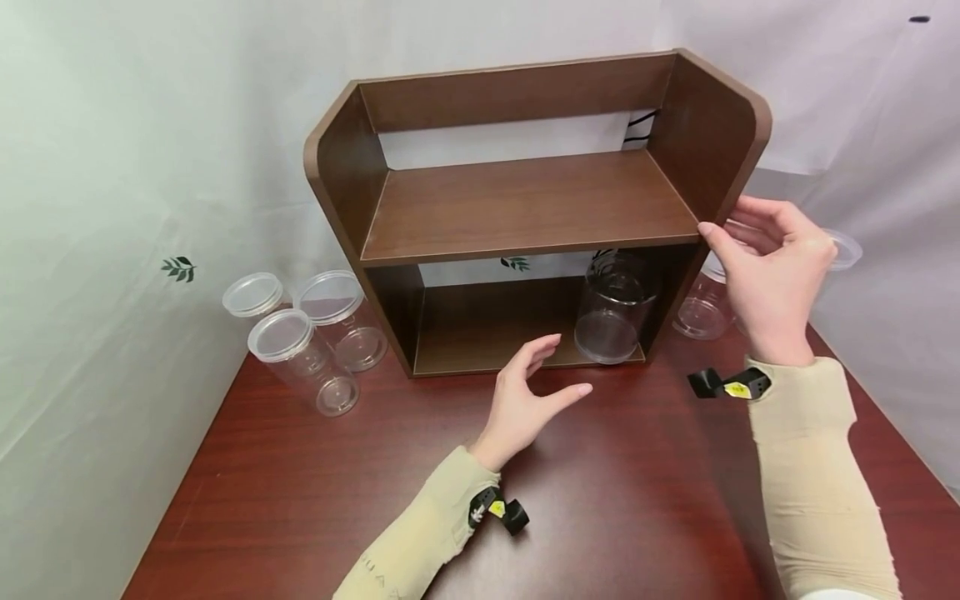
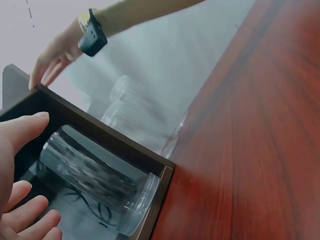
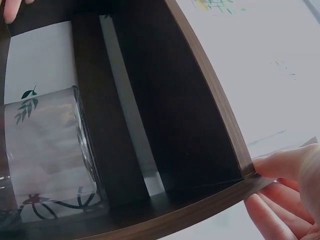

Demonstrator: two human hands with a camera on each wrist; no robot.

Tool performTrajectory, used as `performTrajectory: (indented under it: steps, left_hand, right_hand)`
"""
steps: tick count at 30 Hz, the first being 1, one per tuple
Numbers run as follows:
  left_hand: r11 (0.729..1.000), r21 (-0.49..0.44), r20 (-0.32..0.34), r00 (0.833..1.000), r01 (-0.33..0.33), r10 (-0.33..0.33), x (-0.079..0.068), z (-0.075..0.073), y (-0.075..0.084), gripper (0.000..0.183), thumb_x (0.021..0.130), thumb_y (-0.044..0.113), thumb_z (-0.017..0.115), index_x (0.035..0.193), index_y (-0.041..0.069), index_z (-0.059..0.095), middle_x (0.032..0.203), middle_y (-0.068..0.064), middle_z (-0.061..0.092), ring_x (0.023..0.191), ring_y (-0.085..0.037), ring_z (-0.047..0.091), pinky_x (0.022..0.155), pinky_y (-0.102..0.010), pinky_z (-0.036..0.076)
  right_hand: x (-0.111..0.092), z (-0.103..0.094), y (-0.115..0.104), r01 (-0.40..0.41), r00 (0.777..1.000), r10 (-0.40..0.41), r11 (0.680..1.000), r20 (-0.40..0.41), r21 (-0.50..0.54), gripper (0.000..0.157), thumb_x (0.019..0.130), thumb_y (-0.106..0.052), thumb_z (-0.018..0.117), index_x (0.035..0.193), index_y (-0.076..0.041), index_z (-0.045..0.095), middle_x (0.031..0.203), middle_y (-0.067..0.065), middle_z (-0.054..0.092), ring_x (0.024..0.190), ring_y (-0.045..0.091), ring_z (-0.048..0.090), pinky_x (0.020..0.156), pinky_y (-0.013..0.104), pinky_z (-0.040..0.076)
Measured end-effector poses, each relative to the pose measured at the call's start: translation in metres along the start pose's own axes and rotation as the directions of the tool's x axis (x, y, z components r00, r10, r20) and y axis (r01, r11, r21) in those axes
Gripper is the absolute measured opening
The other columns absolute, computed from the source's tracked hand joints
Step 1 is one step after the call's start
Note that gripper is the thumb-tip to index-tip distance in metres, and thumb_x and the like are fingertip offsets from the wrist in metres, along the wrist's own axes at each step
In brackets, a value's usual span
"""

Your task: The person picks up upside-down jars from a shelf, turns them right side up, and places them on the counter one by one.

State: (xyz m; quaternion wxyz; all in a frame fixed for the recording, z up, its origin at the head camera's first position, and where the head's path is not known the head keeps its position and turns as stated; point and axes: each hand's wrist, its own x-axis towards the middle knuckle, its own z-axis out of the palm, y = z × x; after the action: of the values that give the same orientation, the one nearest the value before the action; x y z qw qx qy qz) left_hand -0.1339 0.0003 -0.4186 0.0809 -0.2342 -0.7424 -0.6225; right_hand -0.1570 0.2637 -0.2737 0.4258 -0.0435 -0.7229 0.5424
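Observation:
A brown two-tier wooden shelf [image 1: 525, 200] stands on the table. My right hand [image 1: 783, 267] grips its right side panel, the thumb at the front edge by the middle board and the fingers [image 3: 280, 215] against the outer face. On the lower tier, at the right end, stands a clear cylindrical jar [image 1: 611, 321]; no white lid shows on it. My left hand [image 1: 521, 404] is in front of the lower tier, left of that jar, with thumb and fingers spread apart and nothing between them. In the left wrist view the jar [image 2: 95, 175] lies beyond these fingertips.
Several clear jars [image 1: 303, 350] with whitish lids stand left of the shelf. More clear jars [image 1: 703, 312] stand to its right, partly hidden behind my right hand. The reddish-brown table [image 1: 600, 508] extends toward me, and pale curtains [image 1: 135, 167] hang around it.

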Motion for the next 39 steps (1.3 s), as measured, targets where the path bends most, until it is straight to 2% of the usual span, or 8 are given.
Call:
performTrajectory:
  steps: [7,13,17,20,25,28,32,39]
  left_hand:
    - [0.999,-0.021,-0.047,0.998,0.043,-0.044,0.015,0.018,-0.010,0.069,0.077,0.024,0.092,0.137,0.018,0.060,0.133,0.009,0.062,0.124,-0.011,0.057,0.106,-0.030,0.045]
    - [0.998,-0.045,-0.071,0.996,0.052,-0.055,0.028,0.034,-0.011,0.077,0.075,0.020,0.093,0.141,0.011,0.056,0.138,0.003,0.059,0.127,-0.023,0.056,0.108,-0.034,0.045]
    - [0.998,-0.016,-0.086,0.994,0.062,-0.063,0.038,0.043,-0.014,0.082,0.074,0.022,0.094,0.144,0.008,0.053,0.141,0.002,0.057,0.130,-0.027,0.054,0.108,-0.029,0.043]
    - [0.997,0.021,-0.101,0.993,0.069,-0.067,0.049,0.048,-0.016,0.085,0.073,0.025,0.094,0.145,0.008,0.052,0.143,0.000,0.056,0.130,-0.025,0.053,0.108,-0.028,0.043]
    - [0.994,0.059,-0.107,0.990,0.096,-0.089,0.066,0.051,-0.019,0.087,0.073,0.028,0.094,0.146,0.008,0.051,0.144,-0.005,0.056,0.130,-0.021,0.052,0.108,-0.035,0.044]
    - [0.990,0.067,-0.104,0.988,0.126,-0.118,0.073,0.054,-0.021,0.090,0.073,0.030,0.095,0.147,0.008,0.050,0.145,-0.004,0.055,0.130,-0.019,0.052,0.107,-0.030,0.044]
    - [0.986,0.077,-0.105,0.985,0.149,-0.140,0.079,0.058,-0.022,0.092,0.071,0.034,0.095,0.148,0.012,0.049,0.144,0.000,0.055,0.130,-0.015,0.052,0.105,-0.024,0.043]
    - [0.988,0.072,-0.095,0.987,0.134,-0.127,0.083,0.064,-0.023,0.092,0.068,0.030,0.097,0.145,0.015,0.050,0.137,0.004,0.057,0.124,-0.008,0.054,0.103,-0.026,0.046]
  right_hand:
    - [0.000,-0.002,0.003,-0.019,1.000,0.019,1.000,0.001,0.006,0.036,0.079,-0.003,0.086,0.114,-0.005,0.077,0.105,0.004,0.076,0.090,0.009,0.073,0.084,0.020,0.057]
    - [0.000,-0.002,0.003,-0.010,1.000,0.010,1.000,0.001,0.001,0.036,0.079,-0.004,0.087,0.113,-0.005,0.077,0.106,0.004,0.076,0.090,0.009,0.073,0.084,0.021,0.057]
    - [0.000,-0.001,0.004,-0.006,1.000,0.006,1.000,0.000,0.007,0.035,0.079,-0.003,0.087,0.113,-0.004,0.077,0.104,0.004,0.076,0.089,0.009,0.073,0.083,0.020,0.057]
    - [0.000,-0.001,0.005,0.005,1.000,-0.005,1.000,0.002,0.007,0.035,0.078,-0.004,0.087,0.113,-0.004,0.077,0.103,0.004,0.076,0.089,0.009,0.073,0.082,0.020,0.057]
    - [0.001,-0.001,0.006,0.017,1.000,-0.017,1.000,0.000,0.004,0.035,0.078,-0.004,0.087,0.112,-0.003,0.077,0.103,0.003,0.076,0.088,0.009,0.073,0.081,0.019,0.057]
    - [0.002,-0.001,0.007,0.021,1.000,-0.021,1.000,-0.005,0.001,0.035,0.078,-0.004,0.087,0.112,-0.003,0.077,0.102,0.003,0.076,0.088,0.008,0.073,0.081,0.018,0.057]
    - [0.002,-0.001,0.008,0.030,1.000,-0.030,1.000,-0.005,0.000,0.035,0.078,-0.004,0.087,0.111,-0.003,0.077,0.102,0.003,0.076,0.088,0.008,0.073,0.081,0.018,0.056]
    - [0.002,-0.002,0.010,0.031,0.999,-0.031,1.000,0.009,0.002,0.035,0.079,-0.004,0.087,0.112,-0.003,0.077,0.103,0.003,0.076,0.089,0.008,0.073,0.082,0.020,0.057]
